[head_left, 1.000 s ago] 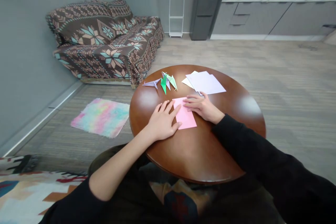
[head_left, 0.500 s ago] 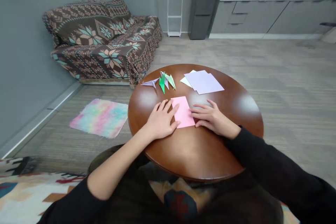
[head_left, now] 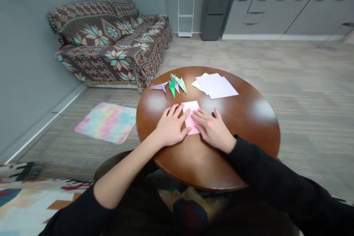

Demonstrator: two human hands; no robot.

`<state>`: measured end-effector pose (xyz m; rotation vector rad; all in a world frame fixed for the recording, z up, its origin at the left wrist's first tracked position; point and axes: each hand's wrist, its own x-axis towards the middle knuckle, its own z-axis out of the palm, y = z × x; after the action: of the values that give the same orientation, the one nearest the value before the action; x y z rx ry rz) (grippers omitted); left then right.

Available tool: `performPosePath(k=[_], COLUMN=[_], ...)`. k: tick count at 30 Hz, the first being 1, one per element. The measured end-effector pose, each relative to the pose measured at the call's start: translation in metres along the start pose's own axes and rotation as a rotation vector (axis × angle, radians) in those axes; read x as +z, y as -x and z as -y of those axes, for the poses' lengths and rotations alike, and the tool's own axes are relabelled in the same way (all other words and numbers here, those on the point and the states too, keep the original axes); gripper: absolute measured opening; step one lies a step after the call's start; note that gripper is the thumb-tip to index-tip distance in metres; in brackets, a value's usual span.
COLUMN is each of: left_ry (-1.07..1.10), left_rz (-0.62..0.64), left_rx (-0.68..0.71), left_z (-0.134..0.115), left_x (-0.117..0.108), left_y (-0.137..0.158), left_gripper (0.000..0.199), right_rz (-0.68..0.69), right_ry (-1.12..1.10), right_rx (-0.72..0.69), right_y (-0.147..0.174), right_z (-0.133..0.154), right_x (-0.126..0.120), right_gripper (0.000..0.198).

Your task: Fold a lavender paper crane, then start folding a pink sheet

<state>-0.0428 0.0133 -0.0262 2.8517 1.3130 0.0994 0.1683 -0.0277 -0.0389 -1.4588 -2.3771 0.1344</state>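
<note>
A folded piece of pink paper [head_left: 191, 107] lies flat on the round brown table [head_left: 199, 158]. My left hand [head_left: 171, 127] rests at its left side, fingers spread, with thumb and index finger touching the paper. From the right, my right hand [head_left: 212, 127] lies over the paper's right part, fingers stretched out and pressing on it, so that edge is partly hidden. Beyond my left hand sit several folded paper cranes: a lilac one [head_left: 160, 86], a bright green one [head_left: 172, 87] and a pale green one [head_left: 181, 84] among them.
Lilac paper sheets [head_left: 218, 85] lie stacked at the table's far side, with a pale green sheet [head_left: 198, 85] partly under them. A patterned sofa [head_left: 110, 44] stands behind on the left, near a fluffy pastel rug [head_left: 106, 122]. Grey kitchen cabinets [head_left: 265, 18] line the back.
My right hand has slid left from the pink paper's right edge onto its surface. My left hand has stayed in place on the paper's left side. The view has shifted slightly.
</note>
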Motion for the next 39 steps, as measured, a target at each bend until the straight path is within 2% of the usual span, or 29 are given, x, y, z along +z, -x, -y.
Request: performPosePath(k=[7,14,19,21,23,27,30,34,39], left_ry=[-0.002,0.018,0.02,0.019,0.016,0.009,0.007,0.013,0.01], left_rz=[0.006,-0.002,0.001,-0.002,-0.009,-0.023,-0.025,-0.024,-0.019], left_rx=[-0.005,-0.007,-0.011,-0.009,-0.005,0.004,0.007,0.005,0.004], left_z=[0.0,0.0,0.0,0.0,0.0,0.0,0.001,0.001,0.002], left_x=[-0.001,0.0,-0.001,-0.001,0.0,0.001,0.002,0.002,0.002], left_y=[0.0,0.0,0.0,0.0,0.0,0.001,0.002,0.001,0.001], left_gripper=[0.073,0.072,0.072,0.072,0.072,0.07,0.07,0.071,0.07], right_rz=[0.048,0.06,0.013,-0.048,-0.09,-0.01,-0.011,-0.027,-0.016], right_ry=[0.023,0.065,0.093,0.088,0.079,0.065,0.09,0.131,0.19], right_rx=[0.06,0.051,0.038,0.035,-0.01,-0.115,-0.069,0.008,0.055], right_y=[0.012,0.023,0.015,0.007,0.001,-0.001,0.005,0.013,0.003], right_z=[-0.012,-0.02,-0.02,-0.015,-0.007,0.008,0.012,0.01,0.012], right_x=[-0.011,-0.02,-0.026,-0.024,-0.018,-0.002,-0.001,-0.012,-0.019], right_gripper=[0.045,0.048,0.035,0.031,0.038,0.04,0.039,0.031,0.026])
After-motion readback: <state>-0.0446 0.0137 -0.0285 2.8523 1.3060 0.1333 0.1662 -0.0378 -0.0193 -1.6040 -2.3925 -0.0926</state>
